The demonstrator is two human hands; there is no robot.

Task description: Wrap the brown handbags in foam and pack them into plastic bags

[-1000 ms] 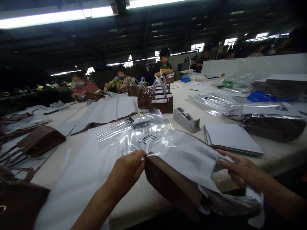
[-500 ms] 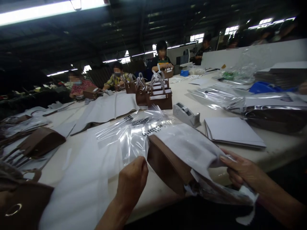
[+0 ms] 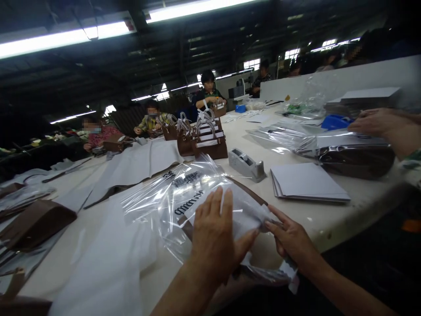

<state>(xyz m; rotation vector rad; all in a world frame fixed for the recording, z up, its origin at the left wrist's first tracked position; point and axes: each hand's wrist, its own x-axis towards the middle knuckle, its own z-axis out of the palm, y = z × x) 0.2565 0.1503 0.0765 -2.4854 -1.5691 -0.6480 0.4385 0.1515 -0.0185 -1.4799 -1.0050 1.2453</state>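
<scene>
A brown handbag [image 3: 248, 191], mostly covered by a white sheet, lies inside a clear plastic bag [image 3: 167, 206] with black lettering. My left hand [image 3: 213, 232] rests flat on top of it, fingers stretched out and thumb spread. At the near right end, my right hand [image 3: 292, 239] pinches the gathered edge of the plastic bag between thumb and fingers. Loose plastic hangs below that hand toward the table edge. The left palm hides part of the white covering, and the handbag's underside does not show.
Beyond the bag stand a grey tape dispenser [image 3: 246, 164] and several brown handbags [image 3: 210, 149]. Stacked white boards [image 3: 309, 182] lie to the right, near another bagged handbag [image 3: 358, 160] with a co-worker's hands [image 3: 381, 125] above it. White sheets [image 3: 108, 245] cover the left. Several people sit farther back.
My left hand has gone from a closed fist beside the handbag to lying flat on it. My right hand has moved left, and the handbag has tipped flatter. A co-worker's hands have come in at right.
</scene>
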